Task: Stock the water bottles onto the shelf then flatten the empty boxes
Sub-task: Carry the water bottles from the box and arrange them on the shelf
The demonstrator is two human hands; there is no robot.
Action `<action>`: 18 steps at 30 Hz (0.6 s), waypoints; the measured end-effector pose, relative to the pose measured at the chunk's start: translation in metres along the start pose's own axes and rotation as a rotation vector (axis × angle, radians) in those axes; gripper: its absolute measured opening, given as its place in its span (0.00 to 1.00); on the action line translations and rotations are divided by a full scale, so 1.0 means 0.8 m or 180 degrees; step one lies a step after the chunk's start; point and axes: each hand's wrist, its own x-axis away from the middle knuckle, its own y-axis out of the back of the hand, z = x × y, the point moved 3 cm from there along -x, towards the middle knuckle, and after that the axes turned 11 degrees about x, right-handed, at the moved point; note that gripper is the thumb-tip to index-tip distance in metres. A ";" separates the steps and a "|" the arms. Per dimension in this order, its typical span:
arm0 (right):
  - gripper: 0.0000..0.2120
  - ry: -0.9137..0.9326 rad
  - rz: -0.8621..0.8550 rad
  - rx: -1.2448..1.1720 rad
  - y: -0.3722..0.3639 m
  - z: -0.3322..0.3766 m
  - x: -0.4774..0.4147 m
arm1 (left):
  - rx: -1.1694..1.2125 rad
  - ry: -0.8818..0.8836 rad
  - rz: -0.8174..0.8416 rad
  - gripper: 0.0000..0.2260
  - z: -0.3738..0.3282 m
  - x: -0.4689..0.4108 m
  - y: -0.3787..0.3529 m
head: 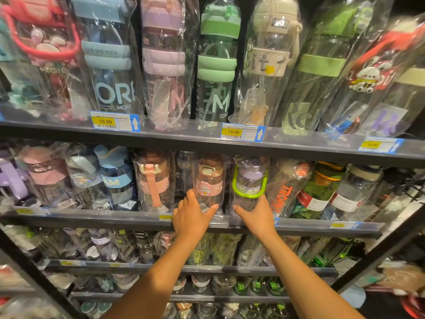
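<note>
Entry: second shelf from the top point(92, 218), middle of its front edge. I logged the left hand point(192, 218) on the lower part of the pink-banded bottle point(209, 180), with the thumb laid across the front of its plastic wrapper and the fingers wrapped up its left side, clamped round it. The right hand point(256, 216) held the green-handled bottle point(249, 180) likewise, thumb to the front and fingers up the right side. Both bottles stood upright just behind the shelf's clear front lip, close beside each other. They were packed between the pink-strap bottle point(154, 180) on the left and the leaning orange-lettered bottle point(285, 194) on the right. The upper shelf point(184, 139) carried a full row of wrapped bottles and a price label point(114, 121) reading 18.00. I could identify no boxes in view. Step, as I judged it: seating or straightening these two bottles in the row, with flattening not yet begun. Risks noted: the loose, glossy wrappers could slide in the grip instead of moving the bottle. The row was tight, so pushing either bottle back could tip the leaning neighbour or crowd those behind. A base caught on the lip could topple forward off the front edge on release.
</note>
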 end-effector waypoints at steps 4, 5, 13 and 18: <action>0.34 0.0009 -0.0063 0.0090 0.003 -0.002 0.012 | -0.0034 -0.0108 0.0063 0.41 0.002 -0.001 0.004; 0.35 -0.0001 -0.0069 0.0146 0.004 -0.003 0.016 | 0.0000 -0.0136 0.0073 0.42 0.002 0.001 0.006; 0.41 0.0058 -0.0217 0.0699 0.023 -0.012 0.056 | -0.0147 -0.0459 0.0209 0.46 -0.004 0.051 0.030; 0.34 0.0490 -0.0439 0.0992 0.037 -0.007 0.093 | -0.1007 -0.0845 -0.0015 0.40 -0.012 0.103 0.062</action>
